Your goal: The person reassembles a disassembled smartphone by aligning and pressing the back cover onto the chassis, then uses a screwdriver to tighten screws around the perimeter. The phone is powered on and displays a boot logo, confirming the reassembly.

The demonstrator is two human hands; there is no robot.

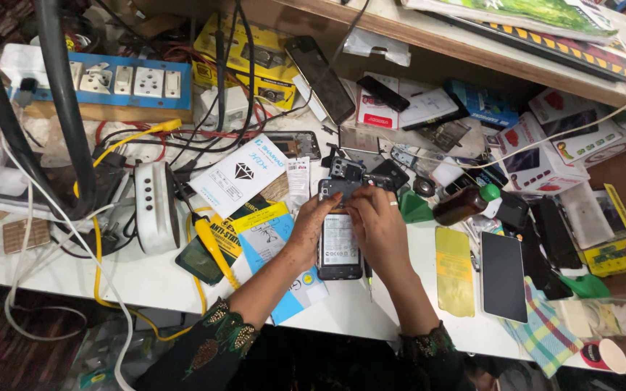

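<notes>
An opened smartphone (339,250) lies back-up on the white workbench (146,279), its battery showing. My left hand (311,228) grips the phone's left edge, with the thumb near its top. My right hand (377,228) rests on the upper right part of the phone, fingers curled down onto it, a ring on one finger. A small black camera-module cover (347,170) sits just beyond the phone's top end.
A blue power strip (121,81) and tangled cables lie at the back left. A brown bottle with a green cap (465,204), a yellow film sheet (454,269), a dark phone (503,275) and several boxes crowd the right. Packets lie left of the phone.
</notes>
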